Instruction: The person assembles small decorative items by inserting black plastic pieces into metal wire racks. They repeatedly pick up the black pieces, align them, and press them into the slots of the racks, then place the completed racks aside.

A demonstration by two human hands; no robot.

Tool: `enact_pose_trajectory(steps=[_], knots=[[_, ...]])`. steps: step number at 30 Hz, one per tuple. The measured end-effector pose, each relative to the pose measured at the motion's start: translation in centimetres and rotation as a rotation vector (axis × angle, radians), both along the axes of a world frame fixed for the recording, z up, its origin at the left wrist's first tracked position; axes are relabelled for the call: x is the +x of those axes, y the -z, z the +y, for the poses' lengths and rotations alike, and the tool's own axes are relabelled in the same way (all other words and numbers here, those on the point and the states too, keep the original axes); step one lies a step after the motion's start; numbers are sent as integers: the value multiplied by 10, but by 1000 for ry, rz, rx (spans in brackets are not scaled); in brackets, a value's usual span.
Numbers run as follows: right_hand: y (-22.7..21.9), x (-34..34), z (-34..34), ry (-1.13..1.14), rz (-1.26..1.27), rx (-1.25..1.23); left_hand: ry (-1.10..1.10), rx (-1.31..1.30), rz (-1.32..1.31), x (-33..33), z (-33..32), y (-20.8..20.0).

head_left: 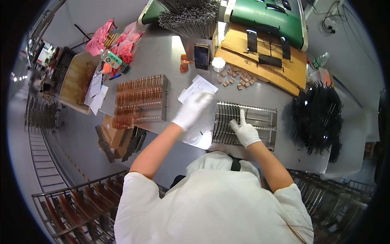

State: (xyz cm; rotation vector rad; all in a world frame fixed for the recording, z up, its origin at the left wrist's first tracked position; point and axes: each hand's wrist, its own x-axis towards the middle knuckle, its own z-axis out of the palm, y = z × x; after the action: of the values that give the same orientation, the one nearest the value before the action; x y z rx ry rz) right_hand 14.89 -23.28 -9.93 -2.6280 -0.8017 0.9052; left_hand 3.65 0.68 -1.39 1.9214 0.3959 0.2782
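My left hand (193, 110), in a white glove, is over the metal table beside a printed paper slip (203, 86). Motion smears its fingers, so whether it holds anything does not show. My right hand (246, 133), also gloved in white, reaches over a metal slotted rack (273, 122). Its fingers are apart, one pointing away from me, with nothing visible in them. Dark curved lens-like pieces (226, 122) stand in a row in the left part of that rack, next to my right fingertips. Toward its right end, the rack's slots show bare.
Left, another rack holds amber curved pieces (138, 97). Small brown blocks (243, 77), a phone (201, 57) and orange lenses (184, 65) lie farther back. Cardboard (239, 61) lies before a green conveyor (264, 20). Dark pieces (317, 114) are heaped right.
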Motion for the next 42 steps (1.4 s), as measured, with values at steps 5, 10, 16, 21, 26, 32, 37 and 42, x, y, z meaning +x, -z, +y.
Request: enact_pose_trajectory(steps=[5, 10, 16, 21, 26, 32, 37, 42], knots=[[-39, 81, 21, -100, -322, 76, 145, 645, -283, 49, -57, 15], [-4, 229, 26, -289, -787, -13, 331, 687, -312, 48, -96, 55], [21, 347, 61, 11, -595, -189, 387, 681, -140, 43, -91, 90], [3, 313, 90, -198, -512, -224, 359, 672, -93, 40, -90, 86], [-29, 237, 27, -105, -391, 523, 388, 626, -130, 46, -89, 86], [-194, 63, -37, -528, -74, 643, 373, -1034, -382, 84, -74, -2], [-145, 27, -72, 227, -143, 1037, 204, -1028, -777, 113, -100, -41], [-103, 18, -60, 687, 594, 1138, 399, 281, -586, 105, -142, -79]])
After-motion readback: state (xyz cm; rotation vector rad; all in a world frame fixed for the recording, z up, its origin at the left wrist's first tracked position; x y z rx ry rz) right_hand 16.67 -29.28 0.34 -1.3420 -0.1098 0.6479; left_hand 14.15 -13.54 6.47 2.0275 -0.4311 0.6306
